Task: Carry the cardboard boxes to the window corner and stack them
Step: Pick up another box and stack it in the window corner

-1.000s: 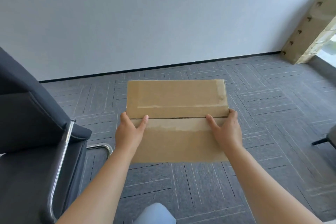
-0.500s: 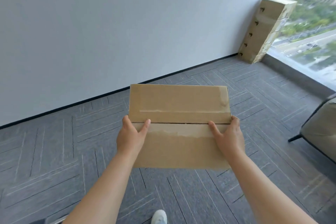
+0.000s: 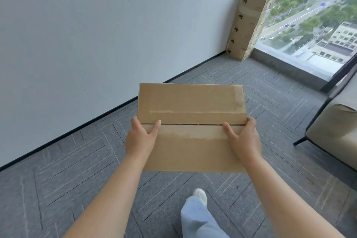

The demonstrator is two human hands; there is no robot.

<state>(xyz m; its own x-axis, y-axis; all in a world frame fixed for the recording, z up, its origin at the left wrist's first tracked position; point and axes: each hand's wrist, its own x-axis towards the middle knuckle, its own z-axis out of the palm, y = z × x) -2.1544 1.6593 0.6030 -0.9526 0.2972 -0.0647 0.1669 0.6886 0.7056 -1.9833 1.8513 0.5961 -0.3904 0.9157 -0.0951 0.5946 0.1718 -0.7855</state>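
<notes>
The left grip [image 3: 140, 139] and right grip [image 3: 242, 139] each clasp an end of a flat cardboard box [image 3: 191, 106]. Their thumbs lie on top by its seam, and the box is carried above the grey carpet [image 3: 77, 170]. A stack of boxes [image 3: 249, 25] stands in the far right corner, beside the window [image 3: 318, 15].

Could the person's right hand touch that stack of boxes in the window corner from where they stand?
Probably not yet. The right hand grips the carried cardboard box, and the stack of boxes stands well ahead across open carpet.
</notes>
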